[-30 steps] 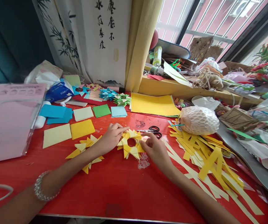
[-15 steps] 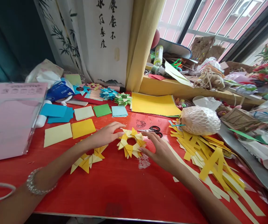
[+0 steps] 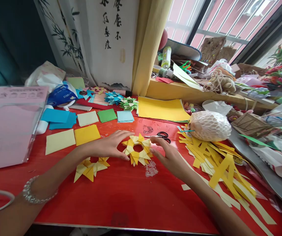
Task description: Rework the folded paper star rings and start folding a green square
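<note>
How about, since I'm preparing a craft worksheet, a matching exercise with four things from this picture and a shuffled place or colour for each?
Things
1. paper ring
2. scissors
3. bracelet
4. green paper

Places or colours
A. around the left forearm
B. between cream paper and light blue paper
C. between the left hand and right hand
D. black-handled

Pairs: 1-C, 2-D, 3-A, 4-B

I have a star ring (image 3: 135, 158) near the middle of my red table (image 3: 141, 203), scissors (image 3: 157, 136) just beyond, strips (image 3: 221, 172) toward the right edge, sheets (image 3: 163, 108) by the far edge, and cards (image 3: 87, 134) toward the far left corner.
</note>
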Demonstrator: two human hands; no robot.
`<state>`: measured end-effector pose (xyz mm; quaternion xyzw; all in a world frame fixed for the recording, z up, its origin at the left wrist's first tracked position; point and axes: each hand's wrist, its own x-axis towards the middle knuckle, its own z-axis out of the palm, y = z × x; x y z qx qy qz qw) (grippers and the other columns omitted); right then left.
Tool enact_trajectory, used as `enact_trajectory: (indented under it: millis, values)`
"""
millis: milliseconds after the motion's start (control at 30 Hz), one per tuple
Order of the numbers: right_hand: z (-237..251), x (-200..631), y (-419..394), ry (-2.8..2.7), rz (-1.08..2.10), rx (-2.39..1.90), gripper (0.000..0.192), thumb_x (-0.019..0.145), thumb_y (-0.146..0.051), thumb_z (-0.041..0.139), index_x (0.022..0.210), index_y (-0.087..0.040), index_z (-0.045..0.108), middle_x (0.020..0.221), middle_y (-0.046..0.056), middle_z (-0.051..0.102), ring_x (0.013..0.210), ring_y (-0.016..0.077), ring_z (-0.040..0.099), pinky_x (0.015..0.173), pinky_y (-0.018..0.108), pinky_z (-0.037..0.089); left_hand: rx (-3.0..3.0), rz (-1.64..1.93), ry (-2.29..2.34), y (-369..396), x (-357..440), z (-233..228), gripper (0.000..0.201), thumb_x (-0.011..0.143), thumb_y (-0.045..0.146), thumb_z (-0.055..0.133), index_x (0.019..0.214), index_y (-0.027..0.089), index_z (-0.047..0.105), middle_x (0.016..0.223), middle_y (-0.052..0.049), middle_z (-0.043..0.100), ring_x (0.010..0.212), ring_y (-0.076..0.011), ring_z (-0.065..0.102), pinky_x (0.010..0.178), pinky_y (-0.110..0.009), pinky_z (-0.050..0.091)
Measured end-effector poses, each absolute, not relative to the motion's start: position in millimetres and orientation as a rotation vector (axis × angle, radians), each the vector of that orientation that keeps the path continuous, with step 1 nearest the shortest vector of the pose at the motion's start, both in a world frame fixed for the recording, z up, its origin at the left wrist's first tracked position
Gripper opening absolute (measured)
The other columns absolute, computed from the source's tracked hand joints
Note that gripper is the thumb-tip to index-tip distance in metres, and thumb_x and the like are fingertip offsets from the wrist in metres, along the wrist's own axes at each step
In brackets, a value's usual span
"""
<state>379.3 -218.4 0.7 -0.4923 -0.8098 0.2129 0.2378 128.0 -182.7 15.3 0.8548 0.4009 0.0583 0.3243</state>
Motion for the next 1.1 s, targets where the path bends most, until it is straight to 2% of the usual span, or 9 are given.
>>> enact_trajectory:
  millis: [433,700,1100]
  values:
    - [-1.0,378.4,-217.8,-2.083,0.659,-1.368,0.027,0.089,-0.037,0.04,0.113,-0.025,0.044,0.115,0.003,0.052,0.106,0.0171,0.048,0.088,0.034,0.04,2.231,0.2,1.087,-182.2,125.4,21.3,0.076,0.07,0.057,0.055,0.133,0.034,0.019,0.142,-0.001,0.019,0.126,-0.0259,0.024,0.099,-0.039,0.029]
    - [-2.3,376.7,-219.7,-2.108,0.642,-1.348,0.026,0.089,-0.034,0.04,0.114,-0.025,0.045,0.117,0.003,0.051,0.108,0.0174,0.047,0.089,0.034,0.039,2.254,0.22,1.072,-183.7,129.1,20.7,0.076,0.068,0.058,0.056,0.132,0.037,0.02,0.139,0.0,0.023,0.122,-0.0255,0.031,0.094,-0.036,0.035]
    - [-7.2,376.9,-216.6,-2.076,0.619,-1.366,0.029,0.089,-0.036,0.038,0.115,-0.024,0.045,0.118,0.004,0.051,0.108,0.019,0.047,0.089,0.036,0.039,2.541,0.238,1.126,-193.4,140.8,19.1,0.083,0.063,0.069,0.051,0.129,0.025,0.032,0.122,-0.007,0.041,0.107,-0.0272,0.041,0.085,-0.036,0.037]
